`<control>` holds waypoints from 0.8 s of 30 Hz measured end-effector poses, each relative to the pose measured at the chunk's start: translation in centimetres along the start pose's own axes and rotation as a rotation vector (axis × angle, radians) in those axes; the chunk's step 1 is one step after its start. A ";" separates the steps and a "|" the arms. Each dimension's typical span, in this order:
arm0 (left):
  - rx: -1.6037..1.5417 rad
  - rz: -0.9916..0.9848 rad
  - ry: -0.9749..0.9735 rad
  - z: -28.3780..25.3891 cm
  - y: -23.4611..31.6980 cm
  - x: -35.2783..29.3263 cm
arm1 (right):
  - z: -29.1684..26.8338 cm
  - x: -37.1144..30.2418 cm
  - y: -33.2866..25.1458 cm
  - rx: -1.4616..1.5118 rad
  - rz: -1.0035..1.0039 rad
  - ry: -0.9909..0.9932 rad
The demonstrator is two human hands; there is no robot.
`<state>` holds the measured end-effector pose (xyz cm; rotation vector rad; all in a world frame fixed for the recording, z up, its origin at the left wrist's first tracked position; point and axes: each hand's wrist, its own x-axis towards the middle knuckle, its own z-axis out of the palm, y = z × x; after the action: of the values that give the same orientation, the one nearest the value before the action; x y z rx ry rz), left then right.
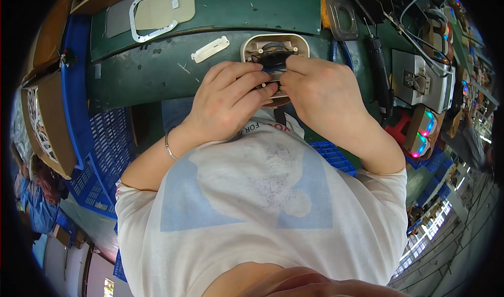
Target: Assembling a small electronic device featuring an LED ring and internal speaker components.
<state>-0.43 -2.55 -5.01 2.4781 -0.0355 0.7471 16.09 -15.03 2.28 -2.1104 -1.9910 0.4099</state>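
Observation:
At the table's near edge, in front of my chest, sits an open cream plastic housing (276, 36) with rounded corners. Inside it is a black rounded part (275, 60), perhaps a speaker driver. My left hand (226, 100) bends its fingers over the housing's left side, fingertips against the inner parts. My right hand (324, 86) is closed at the right side, thumb and forefinger pinched together beside the black part. What that pinch holds is hidden. A flat white plastic strip (210, 49) lies to the left of the housing.
Farther left lie a white C-shaped frame (133, 19) and a beige panel (185, 4). A black electric screwdriver (379, 71) and a metal box (404, 79) are at right, beyond blue handles (344, 53). Lit speakers (429, 122) stand nearer. Left are a blue crate (112, 139) and cardboard box (59, 139).

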 end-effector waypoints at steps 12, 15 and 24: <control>0.003 -0.047 0.000 0.1 0.3 0.3 | -0.9 0.1 1.0 0.076 -0.036 -0.024; 0.006 -0.050 -0.005 0.1 0.4 0.2 | -0.3 0.1 1.2 0.097 -0.024 0.009; 0.017 -0.067 -0.038 0.0 0.7 0.4 | 0.3 -0.2 -0.1 0.039 0.067 0.037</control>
<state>-0.21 -3.12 -4.43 2.4965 0.0392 0.6748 15.83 -15.23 2.03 -2.1499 -1.8811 0.4148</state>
